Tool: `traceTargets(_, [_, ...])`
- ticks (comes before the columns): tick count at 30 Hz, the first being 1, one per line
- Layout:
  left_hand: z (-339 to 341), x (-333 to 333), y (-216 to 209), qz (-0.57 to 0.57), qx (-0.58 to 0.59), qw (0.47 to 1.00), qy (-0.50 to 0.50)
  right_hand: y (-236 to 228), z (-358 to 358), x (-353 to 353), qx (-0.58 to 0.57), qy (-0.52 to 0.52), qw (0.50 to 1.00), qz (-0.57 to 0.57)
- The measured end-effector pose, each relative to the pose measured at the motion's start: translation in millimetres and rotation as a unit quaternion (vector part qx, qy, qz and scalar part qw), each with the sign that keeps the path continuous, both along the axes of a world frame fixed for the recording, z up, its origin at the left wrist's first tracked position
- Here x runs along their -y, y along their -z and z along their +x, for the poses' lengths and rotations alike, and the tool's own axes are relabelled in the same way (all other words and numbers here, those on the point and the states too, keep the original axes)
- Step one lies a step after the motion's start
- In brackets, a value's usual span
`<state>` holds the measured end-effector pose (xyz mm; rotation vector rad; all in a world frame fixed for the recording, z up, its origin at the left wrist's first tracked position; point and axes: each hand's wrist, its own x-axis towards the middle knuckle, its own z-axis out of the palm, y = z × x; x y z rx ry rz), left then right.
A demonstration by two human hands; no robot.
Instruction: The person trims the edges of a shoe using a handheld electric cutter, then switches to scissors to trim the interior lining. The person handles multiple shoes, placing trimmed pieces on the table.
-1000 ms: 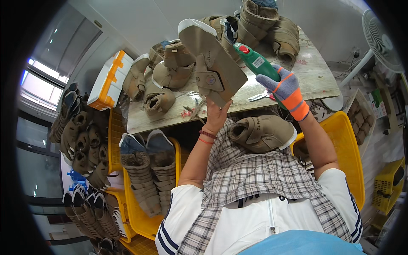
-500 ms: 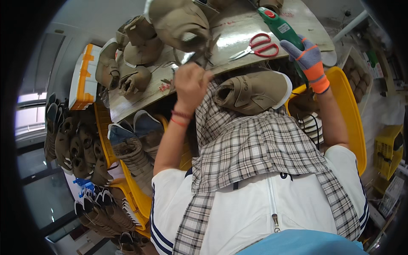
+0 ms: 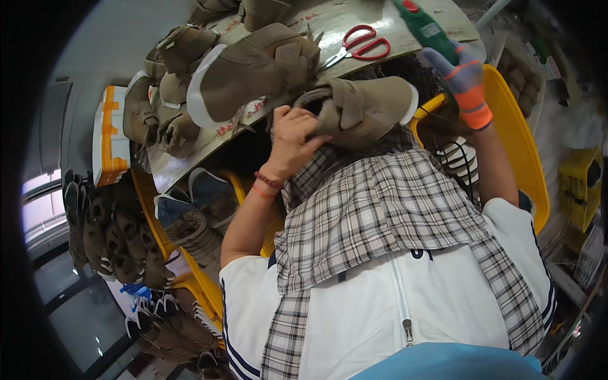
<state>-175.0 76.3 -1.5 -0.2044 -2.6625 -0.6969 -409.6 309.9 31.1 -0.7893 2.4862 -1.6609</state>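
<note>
The fingers of your left hand [image 3: 292,140] are clamping the collar of a brown shoe [image 3: 377,107], while those of your gloved right hand [image 3: 465,79] are curling tightly around a green handheld tool [image 3: 425,28]. The held shoe is lying across your checked apron [image 3: 354,215], its toe pointing right toward a yellow bin [image 3: 519,152]. Beyond it, red-handled scissors [image 3: 366,47] and a second brown shoe [image 3: 250,76] are resting on the bench [image 3: 396,31], the shoe just left of the scissors.
</note>
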Motion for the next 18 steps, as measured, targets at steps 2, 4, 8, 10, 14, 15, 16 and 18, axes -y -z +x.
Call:
traceTargets(2, [14.5, 13.0, -17.5, 0.201, 0.049, 0.972, -0.112, -12.7, -4.6, -9.7, -0.016, 0.024, 1.0, -0.012])
traceTargets(4, [13.6, 17.3, -53.2, 0.629, 0.021, 0.769, -0.115, -4.7, -9.2, -17.2, -0.02, 0.023, 0.998, -0.048])
traceTargets(8, [13.4, 55.7, -59.5, 0.78, -0.06, 0.613, -0.11, -9.3, 20.3, -8.7, -0.138, 0.007, 0.99, -0.014])
traceTargets(10, [10.2, 64.6, -59.2, 0.847, -0.073, 0.509, -0.135, -10.4, 34.2, -1.4, -0.157, -0.075, 0.985, -0.016])
traceTargets(14, [9.5, 94.4, -60.1, 0.902, -0.06, 0.419, -0.085, -16.8, 38.2, 12.1, -0.365, -0.123, 0.92, 0.072])
traceTargets(15, [5.5, 92.9, -68.3, 0.901, -0.06, 0.407, -0.136, -17.2, 36.4, 11.6, -0.378, -0.124, 0.914, 0.074])
traceTargets(16, [6.1, 100.7, -65.4, 0.905, -0.041, 0.411, -0.1, -15.7, 34.5, 11.3, -0.392, -0.125, 0.908, 0.075])
traceTargets(18, [8.2, 118.3, -59.8, 0.908, 0.0, 0.417, -0.026, -14.0, 30.0, 12.0, -0.42, -0.119, 0.897, 0.075])
